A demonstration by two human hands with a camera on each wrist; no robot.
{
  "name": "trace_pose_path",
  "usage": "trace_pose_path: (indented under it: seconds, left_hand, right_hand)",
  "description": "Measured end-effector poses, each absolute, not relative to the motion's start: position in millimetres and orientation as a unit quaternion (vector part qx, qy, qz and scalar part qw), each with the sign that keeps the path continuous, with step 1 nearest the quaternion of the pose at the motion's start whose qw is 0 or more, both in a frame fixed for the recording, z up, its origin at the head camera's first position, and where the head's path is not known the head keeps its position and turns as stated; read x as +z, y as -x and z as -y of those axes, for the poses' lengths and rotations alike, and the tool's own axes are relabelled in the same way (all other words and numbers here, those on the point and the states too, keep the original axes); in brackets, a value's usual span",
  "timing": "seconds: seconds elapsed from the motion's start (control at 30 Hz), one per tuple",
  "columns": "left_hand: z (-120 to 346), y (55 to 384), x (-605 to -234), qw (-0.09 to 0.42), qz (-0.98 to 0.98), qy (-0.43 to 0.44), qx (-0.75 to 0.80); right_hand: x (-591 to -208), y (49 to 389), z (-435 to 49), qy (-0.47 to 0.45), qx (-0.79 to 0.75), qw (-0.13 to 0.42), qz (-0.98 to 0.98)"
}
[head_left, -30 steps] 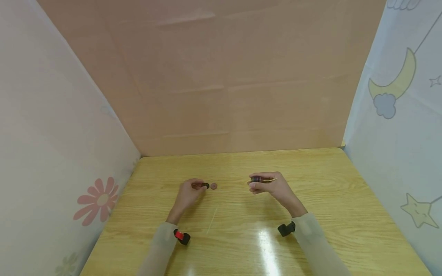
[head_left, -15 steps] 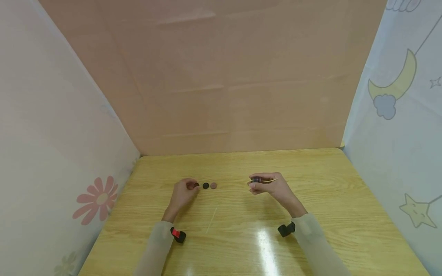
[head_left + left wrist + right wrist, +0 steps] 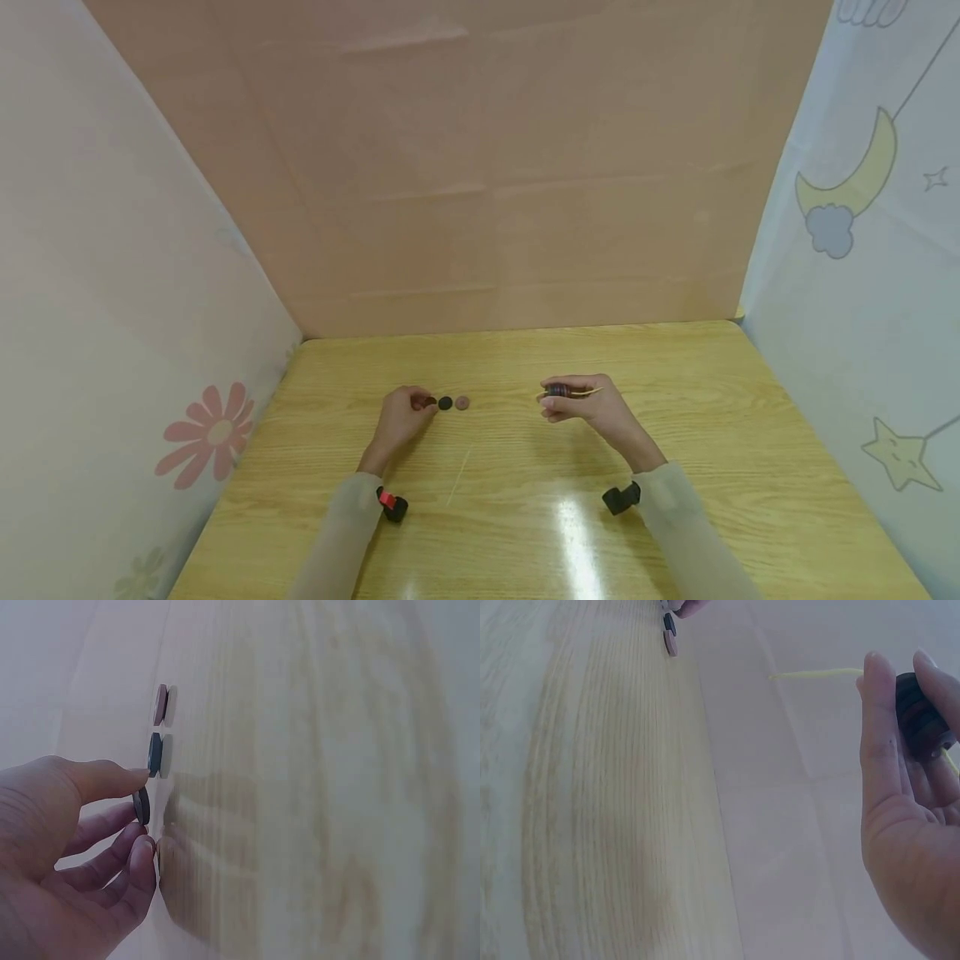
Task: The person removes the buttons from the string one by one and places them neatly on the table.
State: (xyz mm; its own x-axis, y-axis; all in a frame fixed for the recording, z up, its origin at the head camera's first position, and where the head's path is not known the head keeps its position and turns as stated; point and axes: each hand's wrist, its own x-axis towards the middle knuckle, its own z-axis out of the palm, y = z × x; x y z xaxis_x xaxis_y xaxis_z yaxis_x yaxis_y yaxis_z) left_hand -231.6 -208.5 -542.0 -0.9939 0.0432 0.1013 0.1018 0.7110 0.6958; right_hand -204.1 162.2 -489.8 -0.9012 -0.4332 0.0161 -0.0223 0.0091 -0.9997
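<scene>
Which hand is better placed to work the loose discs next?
Likely the left hand: it pinches the dark disc beside the black disc and pinkish disc, while the right hand, farther off, is busy holding the striped stack with yellow cord.

The leftmost disc (image 3: pixel 143 808) is partly covered by the left hand (image 3: pixel 397 417), the disc stack (image 3: pixel 919 714) by the right hand (image 3: pixel 596 407).

Pale sleeves (image 3: pixel 341 533), black wrist cameras (image 3: pixel 621 499), a red band (image 3: pixel 387 499) at the left.
</scene>
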Motion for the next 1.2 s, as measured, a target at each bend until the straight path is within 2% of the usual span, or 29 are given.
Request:
trace_pose_path:
  seconds: [0.53,1.2]
  left_hand:
    - [209.2,236.7,-540.0,0.023,0.924,0.034,-0.381]
    - [212.8,231.5,-536.9,0.041,0.913,0.009,-0.405]
  right_hand:
    - [-487.3,203.8,-161.5,0.156,-0.685,0.148,-0.697]
    - [-486.6,205.0,-156.7,0.16,-0.687,0.152,-0.692]
